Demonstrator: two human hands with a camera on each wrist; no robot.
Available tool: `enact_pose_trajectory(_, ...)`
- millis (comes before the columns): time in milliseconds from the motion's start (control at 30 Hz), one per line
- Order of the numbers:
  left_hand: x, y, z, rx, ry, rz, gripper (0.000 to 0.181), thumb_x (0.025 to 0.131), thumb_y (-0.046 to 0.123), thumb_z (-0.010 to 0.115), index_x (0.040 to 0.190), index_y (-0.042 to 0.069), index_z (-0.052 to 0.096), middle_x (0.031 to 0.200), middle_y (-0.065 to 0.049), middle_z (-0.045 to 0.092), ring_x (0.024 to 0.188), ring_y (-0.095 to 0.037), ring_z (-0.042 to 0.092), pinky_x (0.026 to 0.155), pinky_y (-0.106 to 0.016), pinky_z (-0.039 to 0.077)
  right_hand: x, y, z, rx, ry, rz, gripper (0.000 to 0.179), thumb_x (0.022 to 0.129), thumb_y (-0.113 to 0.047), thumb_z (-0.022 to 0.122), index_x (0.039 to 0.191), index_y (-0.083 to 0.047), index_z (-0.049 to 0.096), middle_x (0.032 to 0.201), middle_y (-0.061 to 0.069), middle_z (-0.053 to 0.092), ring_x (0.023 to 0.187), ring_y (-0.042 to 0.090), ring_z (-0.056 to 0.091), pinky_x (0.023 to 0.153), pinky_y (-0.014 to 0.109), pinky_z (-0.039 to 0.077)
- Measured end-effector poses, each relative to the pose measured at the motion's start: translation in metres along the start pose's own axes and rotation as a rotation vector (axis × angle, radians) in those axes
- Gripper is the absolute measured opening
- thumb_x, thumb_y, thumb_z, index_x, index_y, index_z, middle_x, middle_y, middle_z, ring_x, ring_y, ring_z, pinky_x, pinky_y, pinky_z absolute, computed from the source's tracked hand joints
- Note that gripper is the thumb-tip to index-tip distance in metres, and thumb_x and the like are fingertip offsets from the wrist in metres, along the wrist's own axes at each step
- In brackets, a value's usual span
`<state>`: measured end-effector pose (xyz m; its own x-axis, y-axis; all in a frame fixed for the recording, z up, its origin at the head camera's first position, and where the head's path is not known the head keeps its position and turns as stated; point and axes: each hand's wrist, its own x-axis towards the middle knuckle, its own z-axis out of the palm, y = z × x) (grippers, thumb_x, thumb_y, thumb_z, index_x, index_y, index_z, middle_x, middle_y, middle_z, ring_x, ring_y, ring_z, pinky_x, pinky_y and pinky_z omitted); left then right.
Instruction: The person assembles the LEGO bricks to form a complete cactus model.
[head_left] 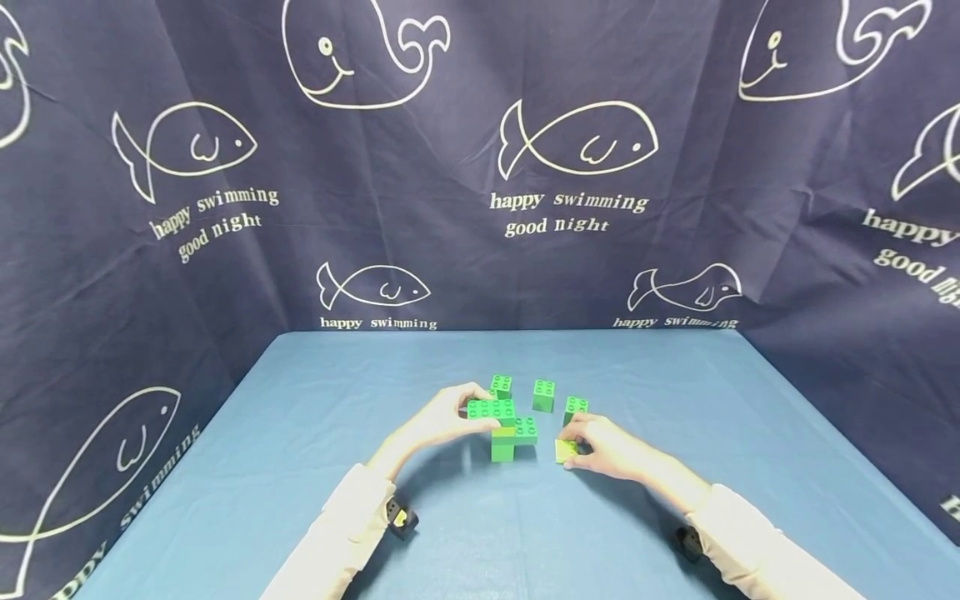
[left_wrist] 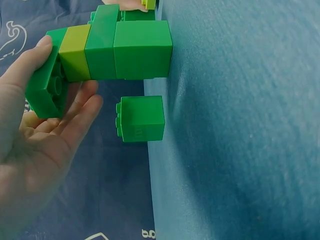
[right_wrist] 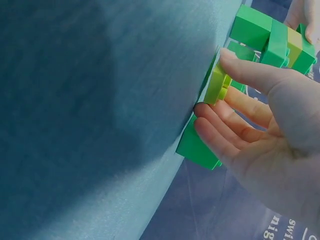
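Head view: brick stack (head_left: 502,432), lime brick (head_left: 564,451) in left (head_left: 444,417), right hands (head_left: 603,447) respectively.

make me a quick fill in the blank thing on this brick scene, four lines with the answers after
1. The right hand pinches a yellow-green toy brick, while the brick stack is gripped by the ____ hand.
2. The stack's top brick is coloured ____.
3. Apart from the stack, ____ green bricks stand on the table.
4. The dark blue curtain bears the printed words "happy swimming good ____".

Missing words: left; green; three; night
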<state>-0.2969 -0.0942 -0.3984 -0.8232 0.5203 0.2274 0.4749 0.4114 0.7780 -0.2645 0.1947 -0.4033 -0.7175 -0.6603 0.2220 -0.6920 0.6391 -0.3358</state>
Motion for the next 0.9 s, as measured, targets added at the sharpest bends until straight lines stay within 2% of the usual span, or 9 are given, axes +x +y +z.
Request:
enact_pose_trajectory(267,0.000,-0.003,0.000,0.004,-0.005,-0.016,0.031,0.080,0.026,0.074,0.106,0.015,0.063,0.098,0.003,0.065,0.086,-0.007,0.057,0.079,-0.022,0.050,0.001,-0.003,-0.001,-0.010,-0.003,-0.010,0.027,0.076,-0.010,0.075,0.100,0.000,0.068,0.088,0.004,0.059,0.078,0.017,0.058,0.069,0.027,0.051)
enact_pose_trajectory(467,0.001,-0.002,-0.001,0.007,-0.010,-0.009,0.031,0.080,0.027,0.074,0.106,0.014,0.063,0.098,0.002,0.065,0.084,-0.006,0.057,0.077,-0.021,0.050,0.002,0.001,-0.002,-0.002,0.050,-0.045,0.024,0.075,-0.005,0.073,0.098,0.001,0.068,0.085,0.004,0.057,0.075,0.017,0.058,0.067,0.025,0.050)
enact_pose_trajectory(600,0.001,-0.001,-0.001,0.010,-0.014,-0.008,0.031,0.080,0.027,0.074,0.106,0.014,0.063,0.098,0.002,0.065,0.083,-0.006,0.056,0.077,-0.021,0.050,0.004,0.003,-0.005,0.019,0.092,-0.057,0.025,0.075,-0.004,0.073,0.098,0.002,0.067,0.085,0.004,0.055,0.075,0.017,0.058,0.067,0.026,0.054)
enact_pose_trajectory(900,0.001,-0.001,-0.001,0.016,-0.008,-0.005,0.031,0.080,0.025,0.075,0.105,0.012,0.062,0.095,0.002,0.064,0.081,-0.006,0.055,0.074,-0.020,0.049,0.009,0.001,-0.014,0.019,0.130,-0.069,0.027,0.076,-0.005,0.073,0.101,0.003,0.067,0.087,0.006,0.057,0.076,0.020,0.058,0.067,0.029,0.055)
